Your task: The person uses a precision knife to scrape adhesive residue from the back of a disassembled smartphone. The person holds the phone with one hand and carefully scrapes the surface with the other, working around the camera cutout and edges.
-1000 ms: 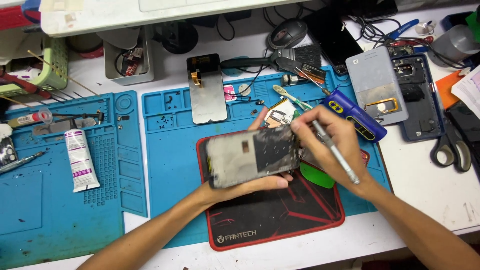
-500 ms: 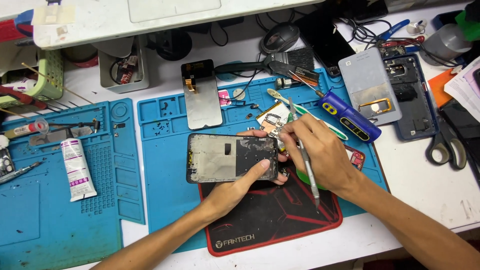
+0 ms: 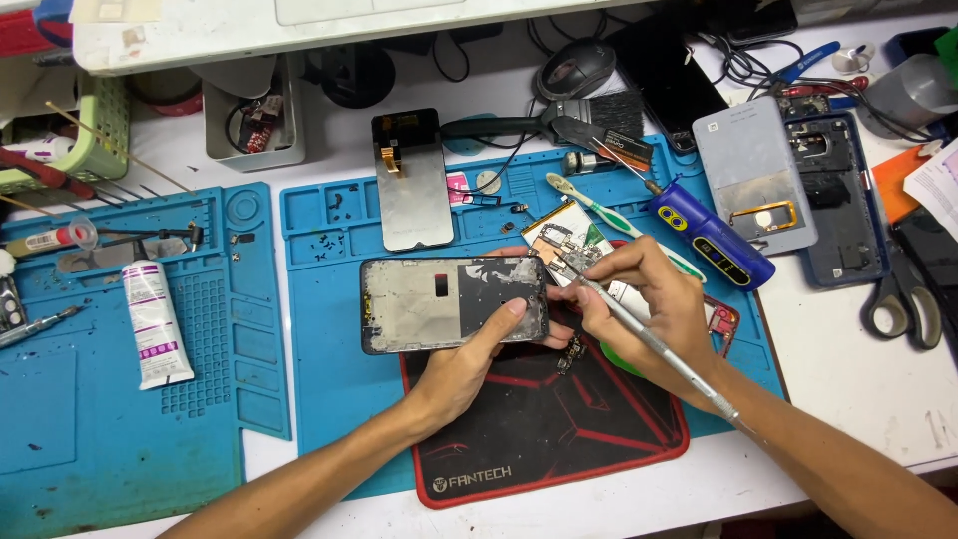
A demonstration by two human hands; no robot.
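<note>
Left hand gripping phone frame lengthwise leftward, right hand pinching metal tool at its near end.

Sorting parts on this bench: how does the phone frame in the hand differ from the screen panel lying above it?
The phone frame lies lengthwise in the left hand; the screen panel lies flat, upright on the blue mat. The frame is open with patchy residue; the panel is smooth grey with an orange flex. Both are phone-sized rectangles.

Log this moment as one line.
left hand: holds phone frame | right hand: holds tweezers at frame edge | over black mat
</note>
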